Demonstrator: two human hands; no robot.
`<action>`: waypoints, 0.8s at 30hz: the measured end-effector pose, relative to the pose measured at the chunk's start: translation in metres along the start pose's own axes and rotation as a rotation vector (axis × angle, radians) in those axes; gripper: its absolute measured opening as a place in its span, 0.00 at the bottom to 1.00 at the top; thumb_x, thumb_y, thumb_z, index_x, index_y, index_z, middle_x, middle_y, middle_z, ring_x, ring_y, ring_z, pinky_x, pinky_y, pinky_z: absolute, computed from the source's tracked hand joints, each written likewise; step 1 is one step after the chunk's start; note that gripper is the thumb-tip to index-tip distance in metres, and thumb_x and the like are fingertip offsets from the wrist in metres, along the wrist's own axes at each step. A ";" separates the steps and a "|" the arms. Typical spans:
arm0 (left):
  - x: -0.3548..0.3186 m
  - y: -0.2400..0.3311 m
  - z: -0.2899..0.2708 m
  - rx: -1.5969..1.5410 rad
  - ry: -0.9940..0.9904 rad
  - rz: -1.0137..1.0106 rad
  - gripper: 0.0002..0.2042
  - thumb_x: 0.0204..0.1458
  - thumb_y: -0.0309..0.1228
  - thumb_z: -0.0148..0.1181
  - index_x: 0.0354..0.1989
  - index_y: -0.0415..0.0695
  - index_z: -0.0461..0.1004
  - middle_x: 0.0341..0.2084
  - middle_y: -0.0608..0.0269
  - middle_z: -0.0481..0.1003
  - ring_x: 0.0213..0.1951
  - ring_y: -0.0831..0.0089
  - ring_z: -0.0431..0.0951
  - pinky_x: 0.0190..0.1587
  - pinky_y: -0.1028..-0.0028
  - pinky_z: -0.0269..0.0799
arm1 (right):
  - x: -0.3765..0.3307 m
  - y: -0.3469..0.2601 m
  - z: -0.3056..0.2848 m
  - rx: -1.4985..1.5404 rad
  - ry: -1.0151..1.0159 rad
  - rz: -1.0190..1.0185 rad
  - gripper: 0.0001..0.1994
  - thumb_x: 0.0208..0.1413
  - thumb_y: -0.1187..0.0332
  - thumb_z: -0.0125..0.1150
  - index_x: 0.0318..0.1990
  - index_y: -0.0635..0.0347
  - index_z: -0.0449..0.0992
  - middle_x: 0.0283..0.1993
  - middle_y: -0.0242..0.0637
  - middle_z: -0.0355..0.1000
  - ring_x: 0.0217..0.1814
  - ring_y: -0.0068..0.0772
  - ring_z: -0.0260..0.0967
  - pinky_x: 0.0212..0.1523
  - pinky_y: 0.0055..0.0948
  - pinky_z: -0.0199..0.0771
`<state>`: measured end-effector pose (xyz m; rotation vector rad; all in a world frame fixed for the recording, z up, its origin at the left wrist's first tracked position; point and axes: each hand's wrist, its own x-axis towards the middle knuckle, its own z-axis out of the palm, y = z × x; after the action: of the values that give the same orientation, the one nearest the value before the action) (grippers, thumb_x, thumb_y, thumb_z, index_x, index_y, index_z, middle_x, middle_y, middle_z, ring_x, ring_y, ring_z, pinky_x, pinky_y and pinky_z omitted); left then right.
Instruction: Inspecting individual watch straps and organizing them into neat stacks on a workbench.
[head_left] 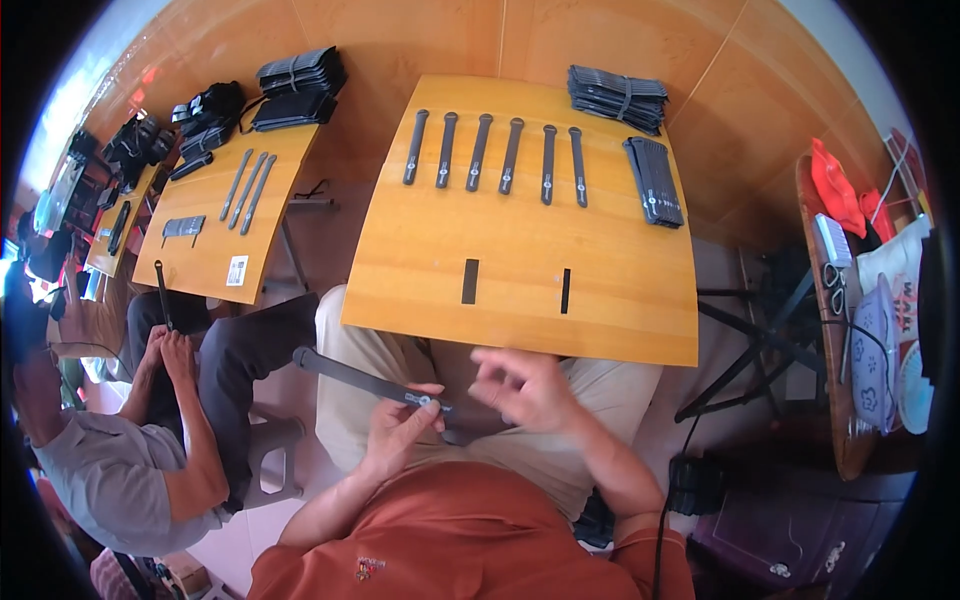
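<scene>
My left hand [395, 437] pinches a dark grey strap [350, 376] near its printed end, above my lap. The strap's rounded, wider end points up and to the left. To the right, my right hand [535, 392] is raised just below the table edge, its fingers loosely bent and apart, with nothing visible in them. On the wooden table [420, 290] before me, several similar straps [479, 152] lie in a spaced row toward the far side. Closer to me, two short dark strips [470, 282] lie flat on the tabletop.
Bundled dark straps [618, 98] and a smaller stack [653, 182] sit at the table's far right. On the left, another person [120, 480] holds a strap beside a second table [205, 275]. A shelf at right carries scissors [833, 277] and a red cloth [838, 188].
</scene>
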<state>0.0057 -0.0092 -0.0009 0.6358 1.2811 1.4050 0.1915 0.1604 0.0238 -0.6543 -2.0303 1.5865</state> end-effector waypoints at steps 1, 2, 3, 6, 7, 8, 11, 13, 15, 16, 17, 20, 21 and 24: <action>0.003 0.004 0.002 0.015 -0.009 0.013 0.13 0.67 0.27 0.59 0.56 0.35 0.75 0.32 0.64 0.78 0.36 0.77 0.79 0.43 0.75 0.75 | -0.009 0.000 0.014 0.047 0.001 0.000 0.15 0.61 0.69 0.70 0.52 0.65 0.81 0.38 0.33 0.79 0.30 0.16 0.72 0.31 0.20 0.73; 0.005 0.005 0.005 0.017 -0.009 0.007 0.13 0.67 0.27 0.59 0.56 0.35 0.75 0.32 0.64 0.78 0.36 0.77 0.79 0.43 0.75 0.75 | -0.016 0.000 0.026 0.094 0.002 0.000 0.14 0.61 0.70 0.70 0.52 0.65 0.81 0.37 0.34 0.79 0.29 0.15 0.72 0.31 0.19 0.72; 0.006 0.005 0.007 0.030 -0.025 0.024 0.13 0.67 0.28 0.59 0.56 0.36 0.75 0.31 0.65 0.78 0.36 0.77 0.79 0.43 0.75 0.75 | -0.019 0.004 0.037 0.147 0.049 0.016 0.13 0.62 0.71 0.69 0.52 0.65 0.81 0.38 0.32 0.80 0.30 0.13 0.71 0.31 0.19 0.71; 0.008 0.004 0.010 0.032 -0.045 0.037 0.12 0.66 0.27 0.60 0.55 0.36 0.75 0.32 0.66 0.78 0.36 0.78 0.79 0.42 0.76 0.76 | -0.025 0.008 0.043 0.246 0.050 0.077 0.12 0.63 0.71 0.68 0.51 0.65 0.81 0.39 0.30 0.80 0.33 0.11 0.71 0.32 0.18 0.71; 0.007 0.005 0.011 0.007 -0.072 0.025 0.12 0.66 0.27 0.60 0.55 0.36 0.75 0.34 0.66 0.78 0.36 0.79 0.79 0.42 0.76 0.76 | -0.028 0.009 0.044 0.257 0.054 0.063 0.09 0.64 0.73 0.66 0.49 0.66 0.80 0.39 0.28 0.79 0.34 0.11 0.71 0.33 0.18 0.71; 0.006 0.006 0.011 -0.019 -0.097 0.012 0.12 0.66 0.26 0.61 0.55 0.37 0.75 0.35 0.66 0.79 0.36 0.79 0.79 0.41 0.77 0.76 | -0.031 0.010 0.046 0.258 0.052 0.068 0.09 0.64 0.73 0.66 0.49 0.66 0.80 0.39 0.28 0.79 0.34 0.11 0.71 0.33 0.18 0.71; 0.008 0.009 0.012 -0.046 -0.153 -0.004 0.13 0.64 0.25 0.63 0.55 0.37 0.75 0.38 0.66 0.79 0.37 0.79 0.80 0.41 0.78 0.77 | -0.031 0.008 0.040 0.528 0.014 0.174 0.09 0.67 0.77 0.61 0.52 0.70 0.75 0.44 0.37 0.80 0.42 0.23 0.80 0.46 0.24 0.81; 0.009 0.010 0.011 -0.071 -0.174 -0.049 0.14 0.62 0.24 0.65 0.55 0.37 0.75 0.39 0.67 0.79 0.37 0.79 0.80 0.42 0.78 0.77 | -0.030 0.006 0.040 0.552 0.007 0.235 0.07 0.66 0.79 0.60 0.50 0.69 0.74 0.42 0.37 0.79 0.41 0.23 0.80 0.45 0.24 0.80; 0.012 0.013 0.010 -0.077 -0.216 -0.057 0.14 0.62 0.24 0.65 0.55 0.38 0.74 0.39 0.66 0.79 0.37 0.79 0.80 0.41 0.78 0.78 | -0.027 0.005 0.037 0.646 -0.006 0.290 0.06 0.66 0.80 0.59 0.48 0.67 0.74 0.41 0.36 0.79 0.39 0.24 0.79 0.43 0.24 0.80; 0.016 0.015 0.009 -0.096 -0.232 -0.080 0.14 0.62 0.25 0.65 0.54 0.38 0.74 0.39 0.66 0.79 0.36 0.79 0.80 0.41 0.78 0.78 | -0.025 -0.001 0.034 0.650 -0.033 0.352 0.06 0.66 0.79 0.60 0.47 0.68 0.74 0.40 0.37 0.79 0.39 0.25 0.79 0.41 0.24 0.80; 0.018 0.019 0.008 -0.059 -0.252 -0.081 0.13 0.62 0.25 0.65 0.54 0.38 0.74 0.38 0.66 0.78 0.36 0.79 0.80 0.41 0.78 0.78 | -0.022 -0.003 0.033 0.660 -0.034 0.340 0.06 0.65 0.79 0.60 0.47 0.68 0.74 0.40 0.38 0.79 0.38 0.26 0.80 0.41 0.24 0.79; 0.022 0.018 0.002 -0.058 -0.291 -0.082 0.13 0.61 0.25 0.66 0.52 0.40 0.73 0.37 0.67 0.78 0.36 0.80 0.80 0.41 0.78 0.78 | -0.019 -0.002 0.034 0.633 -0.022 0.366 0.06 0.65 0.79 0.62 0.47 0.69 0.74 0.40 0.40 0.80 0.39 0.26 0.80 0.40 0.24 0.79; 0.021 0.019 0.002 -0.070 -0.297 -0.087 0.12 0.61 0.25 0.66 0.51 0.40 0.73 0.37 0.67 0.78 0.37 0.80 0.80 0.41 0.78 0.78 | -0.018 0.000 0.033 0.597 -0.017 0.376 0.07 0.64 0.78 0.63 0.47 0.69 0.75 0.40 0.40 0.81 0.40 0.26 0.80 0.41 0.24 0.79; 0.021 0.013 -0.004 -0.118 -0.295 -0.095 0.12 0.61 0.24 0.66 0.51 0.40 0.73 0.37 0.67 0.78 0.37 0.80 0.80 0.42 0.78 0.79 | -0.016 0.003 0.037 0.487 -0.037 0.327 0.10 0.64 0.76 0.65 0.49 0.70 0.74 0.41 0.41 0.81 0.40 0.23 0.79 0.42 0.24 0.79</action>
<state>-0.0082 0.0108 0.0043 0.6656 0.9753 1.2468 0.1807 0.1237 0.0115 -0.7918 -1.5165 2.1926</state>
